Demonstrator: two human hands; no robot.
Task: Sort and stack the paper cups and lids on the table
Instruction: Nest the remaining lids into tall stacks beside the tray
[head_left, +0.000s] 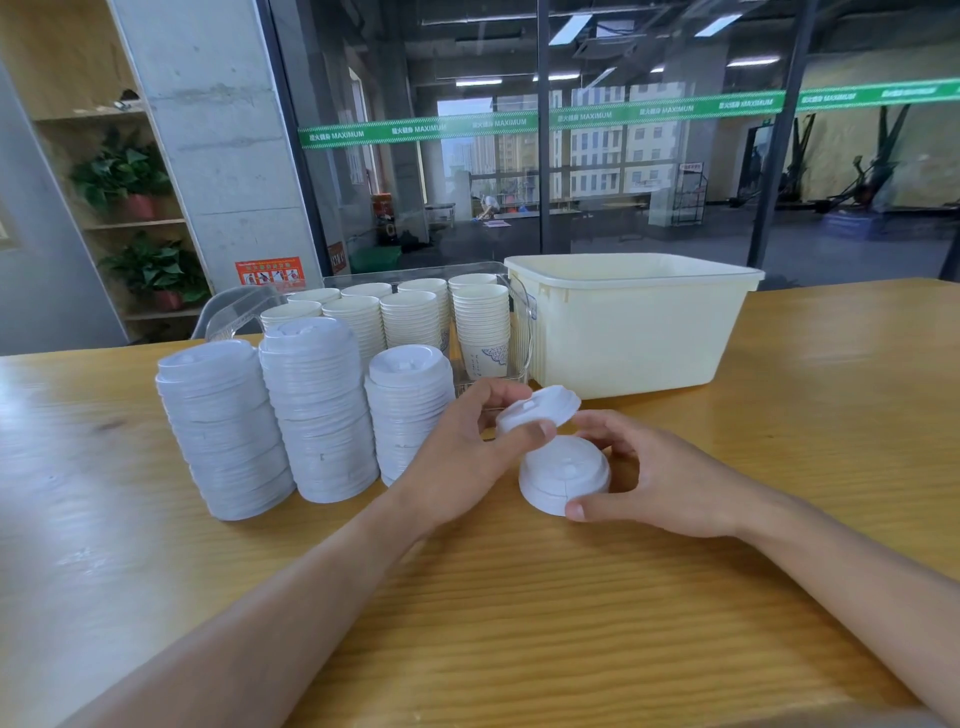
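Observation:
My left hand (467, 447) pinches a single white lid (537, 408), tilted, just above a short stack of white lids (563, 475) on the table. My right hand (654, 478) grips that short stack from the right, thumb at its front rim. Three tall stacks of white lids stand to the left: a leaning one (223, 431), a taller one (317, 410) and a lower one (408, 410). Behind them, several stacks of paper cups (410, 317) fill a clear plastic tray (522, 322).
A cream plastic tub (639, 332) stands at the back right of the wooden table (519, 597), next to the clear tray. A clear lid (234, 309) leans behind the lid stacks. A glass wall lies beyond the table's far edge.

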